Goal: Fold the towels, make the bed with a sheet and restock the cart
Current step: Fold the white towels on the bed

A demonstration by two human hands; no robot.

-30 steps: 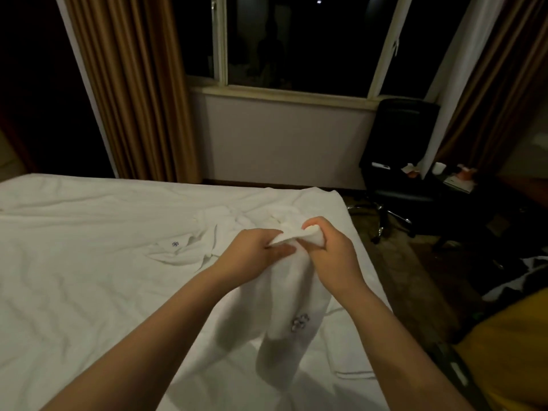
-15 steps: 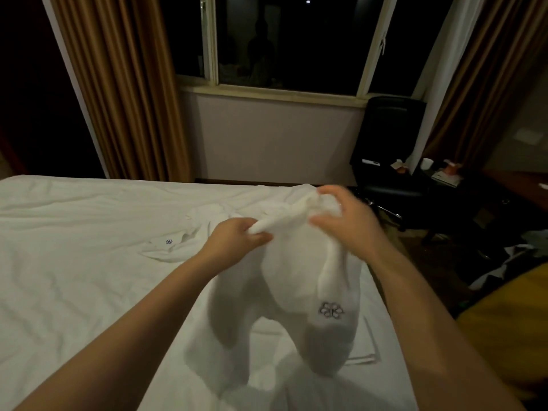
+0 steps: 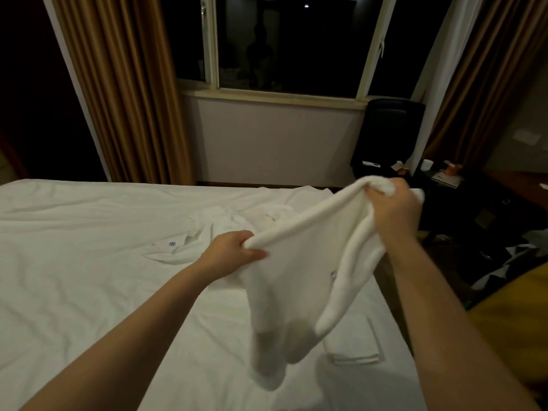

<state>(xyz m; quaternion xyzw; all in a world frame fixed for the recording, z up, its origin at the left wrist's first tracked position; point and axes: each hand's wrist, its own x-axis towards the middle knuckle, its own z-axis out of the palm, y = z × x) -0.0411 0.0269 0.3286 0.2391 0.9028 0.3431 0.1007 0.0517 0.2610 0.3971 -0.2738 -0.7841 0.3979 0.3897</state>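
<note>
A white towel [image 3: 299,277] hangs in the air over the bed's right side, stretched along its top edge between my two hands. My left hand [image 3: 234,250] grips one end of that edge, lower and nearer the middle. My right hand [image 3: 391,206] grips the other end, higher and out past the bed's right edge. The towel's lower part droops in loose folds above the white sheet [image 3: 89,277]. Another white cloth with a small blue emblem [image 3: 175,247] lies crumpled on the bed behind my left hand.
A folded white towel [image 3: 353,339] lies flat near the bed's right edge. A black office chair [image 3: 388,137] and a dark side table [image 3: 444,179] with a cup stand right of the bed. Brown curtains flank the dark window. Something yellow [image 3: 510,321] sits low at right.
My hands have drawn apart: the right one went up and to the right, the left one stayed. The bunched towel has opened out along its top edge.
</note>
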